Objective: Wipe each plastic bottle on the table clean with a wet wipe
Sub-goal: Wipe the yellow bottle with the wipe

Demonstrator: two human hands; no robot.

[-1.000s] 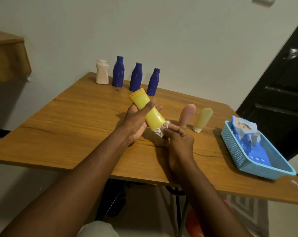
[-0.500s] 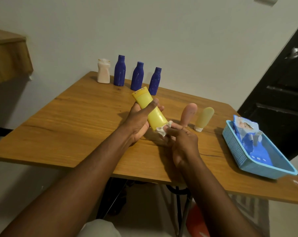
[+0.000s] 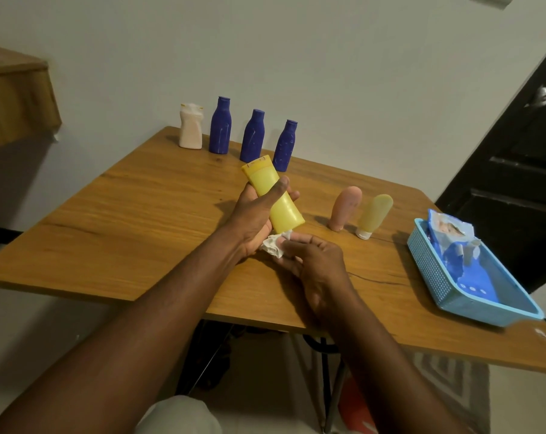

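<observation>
My left hand (image 3: pixel 252 214) grips a bright yellow tube bottle (image 3: pixel 273 194), tilted with its flat end up and away from me. My right hand (image 3: pixel 312 264) pinches a crumpled white wet wipe (image 3: pixel 273 245) against the tube's lower end. A pink tube (image 3: pixel 345 208) and a pale yellow tube (image 3: pixel 375 216) stand cap-down on the wooden table (image 3: pixel 140 220) to the right. Along the back stand a white bottle (image 3: pixel 190 126) and three dark blue bottles (image 3: pixel 220 125), (image 3: pixel 252 136), (image 3: pixel 285 145).
A light blue plastic basket (image 3: pixel 434 277) sits at the table's right end and holds a blue wet-wipe pack (image 3: pixel 453 239). A black door (image 3: pixel 516 183) is behind it. A wooden shelf (image 3: pixel 14 98) hangs at the left. Table legs and a patterned rug show below.
The wipe has slid from the side of the tube's lower end to underneath it, and my right hand has shifted slightly down. My left hand keeps the same hold on the tube.
</observation>
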